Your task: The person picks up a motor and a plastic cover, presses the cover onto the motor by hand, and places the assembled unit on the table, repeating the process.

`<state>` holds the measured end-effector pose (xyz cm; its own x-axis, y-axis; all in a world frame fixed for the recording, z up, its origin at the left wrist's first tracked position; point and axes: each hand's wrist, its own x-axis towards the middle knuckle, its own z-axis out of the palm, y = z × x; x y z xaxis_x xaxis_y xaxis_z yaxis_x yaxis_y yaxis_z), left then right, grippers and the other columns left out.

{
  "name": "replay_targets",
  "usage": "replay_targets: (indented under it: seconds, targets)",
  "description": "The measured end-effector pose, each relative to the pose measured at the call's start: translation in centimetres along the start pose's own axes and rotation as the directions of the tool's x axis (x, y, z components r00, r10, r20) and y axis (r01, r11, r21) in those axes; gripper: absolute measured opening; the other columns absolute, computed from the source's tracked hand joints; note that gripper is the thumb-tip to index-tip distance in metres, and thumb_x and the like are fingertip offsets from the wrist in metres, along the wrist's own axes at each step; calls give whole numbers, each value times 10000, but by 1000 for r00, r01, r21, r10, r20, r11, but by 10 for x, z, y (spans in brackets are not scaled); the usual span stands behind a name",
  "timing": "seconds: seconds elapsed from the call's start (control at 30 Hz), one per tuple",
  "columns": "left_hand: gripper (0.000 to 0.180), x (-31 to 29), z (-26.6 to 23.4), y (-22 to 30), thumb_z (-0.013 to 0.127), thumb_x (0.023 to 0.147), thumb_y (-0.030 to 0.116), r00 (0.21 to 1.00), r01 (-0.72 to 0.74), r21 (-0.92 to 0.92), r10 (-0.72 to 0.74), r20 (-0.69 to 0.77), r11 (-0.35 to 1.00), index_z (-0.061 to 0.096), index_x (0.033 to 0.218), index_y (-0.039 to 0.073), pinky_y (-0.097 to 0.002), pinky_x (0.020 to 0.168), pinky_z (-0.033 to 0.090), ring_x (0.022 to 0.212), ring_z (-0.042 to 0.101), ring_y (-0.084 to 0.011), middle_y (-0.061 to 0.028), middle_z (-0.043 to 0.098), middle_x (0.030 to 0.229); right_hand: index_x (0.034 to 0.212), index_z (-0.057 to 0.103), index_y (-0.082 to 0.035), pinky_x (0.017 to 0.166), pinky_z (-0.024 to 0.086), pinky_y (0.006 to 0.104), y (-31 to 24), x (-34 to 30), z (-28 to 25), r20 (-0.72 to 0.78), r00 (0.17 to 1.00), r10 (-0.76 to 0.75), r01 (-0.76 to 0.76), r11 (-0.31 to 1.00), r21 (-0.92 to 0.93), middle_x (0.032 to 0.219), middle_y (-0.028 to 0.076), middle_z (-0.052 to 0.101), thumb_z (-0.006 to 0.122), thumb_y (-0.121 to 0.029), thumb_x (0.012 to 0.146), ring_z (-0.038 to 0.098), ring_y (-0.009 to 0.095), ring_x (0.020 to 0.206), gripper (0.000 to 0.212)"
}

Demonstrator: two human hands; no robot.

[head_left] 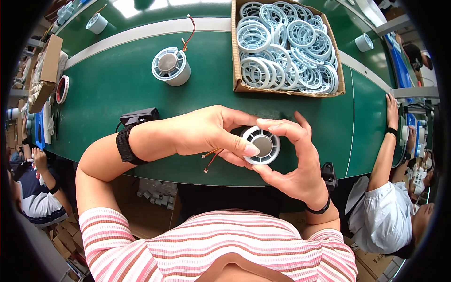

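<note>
Above the near edge of the green table, both hands hold a small round fan motor unit (266,144) with its face turned up. That face has a pale spoked ring around a grey metal disc. My left hand (213,131) grips it from the left, its thumb resting on the disc and ring. Fingers and thumb of my right hand (298,167) curve around the rim from the right. Thin wires with small connectors (206,170) stick out below my left fingers. The unit's underside is hidden by my hands.
A similar cylindrical unit (171,70) stands upright, its wires trailing behind. At the back sits a cardboard box (291,93) full of light blue spoked rings (300,35). A tape roll (62,89) lies at far left. Co-workers sit on both sides; one's arm (383,155) rests at the right.
</note>
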<state>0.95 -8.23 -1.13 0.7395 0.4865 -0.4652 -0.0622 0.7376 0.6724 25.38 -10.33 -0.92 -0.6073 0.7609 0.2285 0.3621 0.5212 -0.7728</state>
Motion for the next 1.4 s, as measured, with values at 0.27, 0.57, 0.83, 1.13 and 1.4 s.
replay_targets:
  seconds: [0.27, 0.57, 0.83, 1.13, 1.4]
  targets:
    - [514, -5, 15, 2, 742, 940, 183, 987, -128, 308, 153, -58, 943, 548, 1389, 27, -297, 837, 609, 973, 673, -151, -60, 646, 1188, 1338, 575, -117, 1113, 312, 587, -4, -5, 9, -38, 992, -123, 113, 974, -194, 1307, 78, 603, 838, -86, 691, 573, 294, 1219, 700]
    - [429, -72, 23, 41, 815, 757, 134, 692, 439, 767, 721, 42, -467, 619, 1127, 39, -390, 965, 489, 1170, 584, -316, -114, 570, 1322, 1252, 648, -74, 1092, 395, 444, 15, -22, -53, -370, 928, 33, -286, 699, -656, 1271, 120, 599, 753, 4, 762, 549, 325, 1230, 507]
    - [572, -62, 20, 40, 836, 741, 156, 771, 418, 890, 590, -241, -182, 579, 1232, 12, -401, 968, 490, 1221, 557, -329, -128, 525, 1387, 1079, 711, -51, 1021, 429, 415, 28, 55, -96, -215, 948, -235, 17, 712, -702, 1131, 79, 659, 731, -16, 838, 587, 301, 1172, 245]
    - [600, -52, 24, 29, 860, 735, 210, 891, 107, 942, 450, 52, -319, 587, 1235, 20, -405, 992, 460, 1213, 545, -311, -122, 529, 1356, 1052, 727, -36, 870, 476, 373, 54, 93, -112, -78, 959, -274, 156, 734, -661, 959, 99, 662, 708, -41, 878, 627, 279, 952, 175]
    - [691, -43, 22, 12, 877, 732, 189, 890, -90, 985, 433, 145, -146, 529, 1313, 48, -408, 957, 482, 1175, 571, -309, -115, 539, 1326, 1145, 702, 27, 746, 492, 309, -12, 30, -85, -84, 996, 28, -42, 985, -167, 938, 129, 656, 676, -1, 904, 624, 260, 832, 244]
